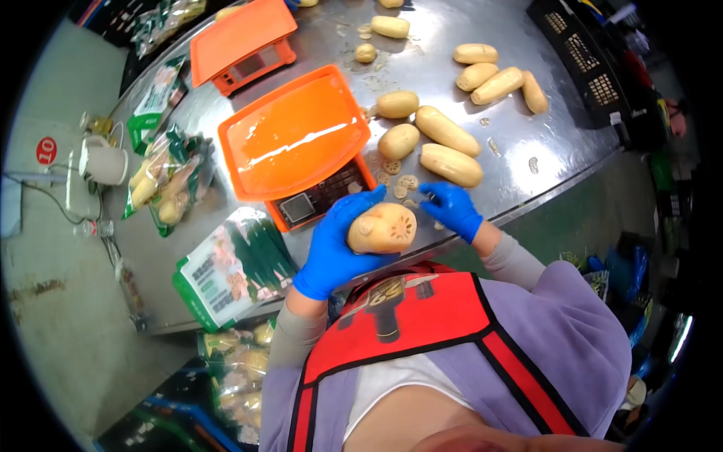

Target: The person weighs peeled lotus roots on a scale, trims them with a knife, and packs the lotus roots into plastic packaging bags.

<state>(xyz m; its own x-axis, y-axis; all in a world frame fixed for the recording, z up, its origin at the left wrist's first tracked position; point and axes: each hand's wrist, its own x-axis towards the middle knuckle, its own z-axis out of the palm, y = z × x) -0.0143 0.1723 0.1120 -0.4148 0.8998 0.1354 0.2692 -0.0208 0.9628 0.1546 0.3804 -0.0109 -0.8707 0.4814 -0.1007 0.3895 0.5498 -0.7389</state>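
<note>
My left hand (337,242), in a blue glove, is wrapped round a lotus root piece (382,229), whose cut end with its holes faces right. Just to the right, over the table's front edge, my right hand (454,210), also gloved in blue, has its fingers curled together; a small dark bit shows at the fingertips, too unclear to name. Thin lotus root slices (407,182) lie on the table beyond my hands. Whole lotus roots (450,165) rest behind my right hand. Left of them stands an orange scale (295,135) with a wet tray.
A second orange scale (245,41) stands at the back left. Printed packing bags (237,267) lie at the front left, near filled bags (167,181). More lotus roots (498,85) lie at the right of the metal table (527,184), near a black crate (584,60).
</note>
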